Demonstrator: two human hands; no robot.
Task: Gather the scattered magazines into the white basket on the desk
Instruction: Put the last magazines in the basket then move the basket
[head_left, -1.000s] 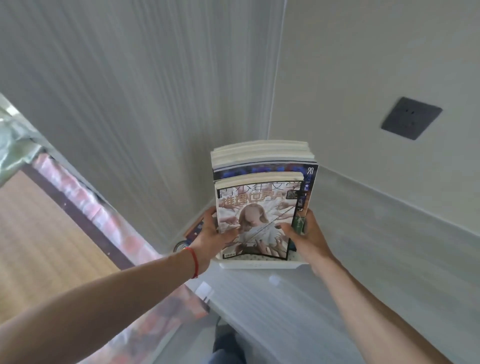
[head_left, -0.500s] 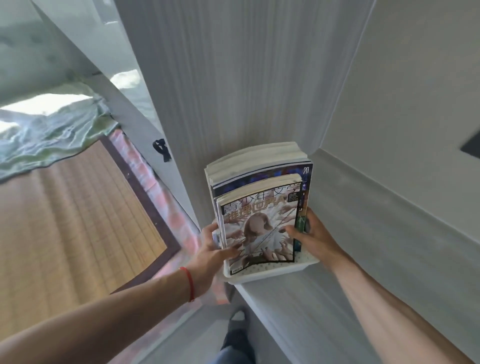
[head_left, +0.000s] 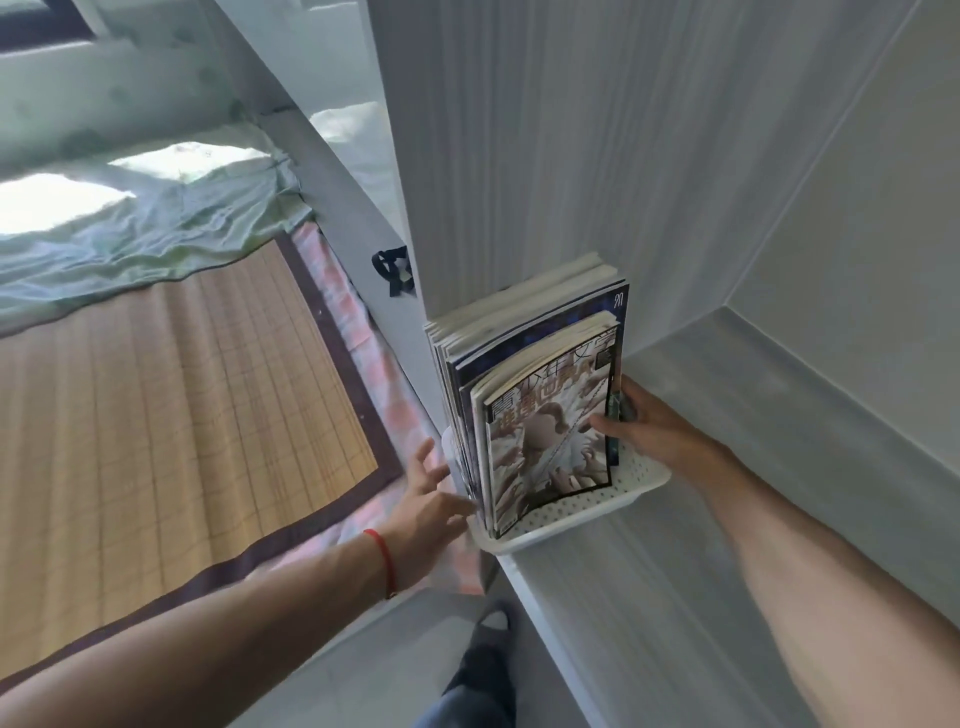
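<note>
Two hands are in view, one on each side of the stack. Your right hand (head_left: 641, 426) pinches the right edge of the front magazine (head_left: 545, 431), thumb on the cover and fingers curled behind, apparently to keep the upright magazines (head_left: 524, 332) from tipping forward. Your left hand (head_left: 426, 499) is flat and spread, fingers extended, gripping nothing; its fingertips sit just beside the left edges of the stack and the basket wall. Motion blur prevents saying whether they touch. Judgement: it is squaring the stack or steadying the basket.

White basket (head_left: 639, 480): one, perforated, standing at the front left corner of the table (head_left: 727, 415), hard against the grey side panel (head_left: 519, 156). Its near-left corner appears to overhang the table edge slightly, which may be why your left hand stays close.

Magazines: standing on end, spines and page edges fanned toward the panel, leaning back on it. Two covers are readable at the front (one pale illustrated, one dark blue behind it). Behind those the edges suggest several more, but an exact count cannot be made from this angle.

Loose magazines elsewhere: none visible on the table or on the bed mat (head_left: 171, 395) to the left. Judgement: gathering looks essentially complete; only settling the stack remains.
</note>
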